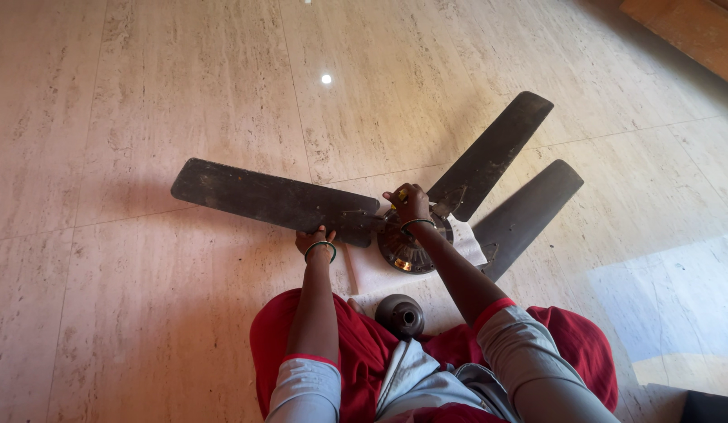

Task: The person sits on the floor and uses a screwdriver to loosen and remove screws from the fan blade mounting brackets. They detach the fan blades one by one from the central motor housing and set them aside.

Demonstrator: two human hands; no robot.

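On the pale stone floor [144, 117], the left hand [315, 239] has its fingers curled under the near edge of the long dark fan blade [270, 200], which looks stiff and light. The right hand [411, 205] grips something small and yellow at the heavier-looking motor hub [407, 249]; beyond it the other two blades [505, 180] splay rightward with open floor around them

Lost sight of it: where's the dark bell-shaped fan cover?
The bell-shaped cover sits on the floor, centre-bottom, just below the fan motor.
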